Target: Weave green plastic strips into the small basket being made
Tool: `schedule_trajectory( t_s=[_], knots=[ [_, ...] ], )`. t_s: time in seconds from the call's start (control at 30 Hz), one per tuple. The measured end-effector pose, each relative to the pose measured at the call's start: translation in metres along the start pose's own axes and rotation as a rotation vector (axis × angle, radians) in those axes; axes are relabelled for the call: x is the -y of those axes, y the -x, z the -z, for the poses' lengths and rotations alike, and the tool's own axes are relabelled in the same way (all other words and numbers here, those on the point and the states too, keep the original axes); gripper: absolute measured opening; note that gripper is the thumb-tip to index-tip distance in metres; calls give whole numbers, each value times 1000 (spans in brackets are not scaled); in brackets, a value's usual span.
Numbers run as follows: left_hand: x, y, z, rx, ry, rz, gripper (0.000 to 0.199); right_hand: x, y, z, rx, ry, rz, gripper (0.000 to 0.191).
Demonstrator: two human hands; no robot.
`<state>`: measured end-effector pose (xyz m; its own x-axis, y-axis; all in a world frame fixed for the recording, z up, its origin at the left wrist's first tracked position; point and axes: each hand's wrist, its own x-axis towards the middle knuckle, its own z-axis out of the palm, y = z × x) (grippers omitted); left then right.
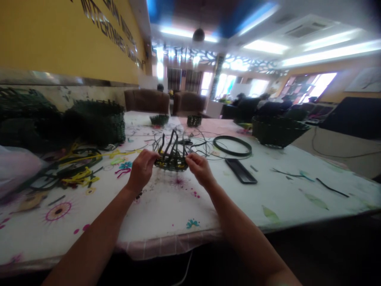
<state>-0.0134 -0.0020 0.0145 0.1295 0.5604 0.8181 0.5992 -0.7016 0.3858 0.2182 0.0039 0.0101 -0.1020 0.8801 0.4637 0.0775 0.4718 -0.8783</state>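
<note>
Between my two hands is a small dark green woven basket (172, 162) with yellow bits in its weave. Several dark strips stand up loose from it, some bent into loops. My left hand (142, 167) pinches its left edge with thumb and fingers. On the opposite edge, my right hand (200, 168) grips in the same way. The basket seems held just above the flowered tablecloth (166, 214); whether its base touches the cloth I cannot tell.
Beyond lie thin tangled wires, a coiled dark strip (232, 145) and a black tray (241, 171). Larger green baskets stand at left (98, 123) and right (276, 131). Yellow and green strips (79, 176) lie at left, near a plastic bag (18, 169). Loose strip pieces (331, 187) lie right.
</note>
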Motion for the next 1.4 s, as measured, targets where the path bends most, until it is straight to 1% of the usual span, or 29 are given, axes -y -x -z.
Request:
schedule_trajectory(
  t_s=[0.07, 0.13, 0.3, 0.4, 0.47, 0.57, 0.67, 0.7, 0.73, 0.8, 0.87, 0.9, 0.93, 0.97, 1.03, 1.07, 1.1, 1.13, 1.17, 1.23, 1.27, 1.33, 1.4],
  knots=[
    [-1, 1, -1, -1, 11, 112, 15, 0, 0, 1, -6, 33, 26, 22],
    [-1, 2, -1, 3, -16, 168, 16, -1, 0, 1, -9, 64, 49, 22],
    [6, -1, 5, 59, 26, 172, 17, -1, 0, 1, -12, 105, 77, 21],
    [6, -3, 7, 54, -20, 193, 17, 0, 1, 1, 12, 122, 98, 21],
    [4, -2, 6, 25, -53, 224, 17, 0, 1, 0, 18, 139, 114, 21],
    [2, 0, 0, -49, -5, 275, 19, 1, 3, -2, -10, 171, 142, 21],
    [0, 4, -6, -174, 71, 293, 32, 3, 7, -6, -72, 208, 182, 21],
    [-1, 4, -7, -224, 81, 301, 34, 4, 8, -7, -92, 225, 199, 20],
    [-3, 5, -6, -266, 80, 317, 32, 5, 9, -8, -109, 245, 218, 20],
    [-7, 5, -5, -284, 63, 371, 25, 7, 12, -10, -137, 291, 259, 19],
    [-11, 5, -3, -252, 42, 440, 34, 8, 13, -11, -163, 332, 293, 19],
    [-13, 5, -2, -244, 47, 470, 35, 8, 14, -12, -178, 348, 302, 18],
    [-15, 4, -2, -255, 70, 495, 32, 7, 14, -13, -193, 359, 306, 18],
    [-16, 3, -3, -291, 106, 513, 29, 7, 14, -13, -209, 368, 306, 18],
    [-16, 2, -3, -385, 187, 536, 38, 5, 15, -15, -230, 377, 306, 18],
    [-16, 2, -3, -411, 209, 545, 40, 5, 15, -16, -235, 380, 308, 19],
    [-16, 2, -3, -415, 218, 559, 37, 5, 15, -16, -238, 383, 312, 19],
    [-16, 2, -3, -398, 219, 580, 33, 5, 16, -17, -242, 383, 315, 19],
    [-16, 2, -3, -366, 222, 605, 36, 5, 16, -17, -246, 383, 318, 19],
    [-19, 3, -4, -278, 264, 658, 48, 6, 17, -18, -253, 381, 317, 19],
    [-20, 4, -5, -232, 308, 684, 50, 6, 17, -19, -253, 382, 318, 19],
    [-23, 5, -8, -158, 413, 728, 48, 6, 18, -20, -244, 389, 321, 20],
    [-23, 5, -11, -115, 502, 762, 47, 6, 19, -22, -226, 409, 328, 20]
  ],
)
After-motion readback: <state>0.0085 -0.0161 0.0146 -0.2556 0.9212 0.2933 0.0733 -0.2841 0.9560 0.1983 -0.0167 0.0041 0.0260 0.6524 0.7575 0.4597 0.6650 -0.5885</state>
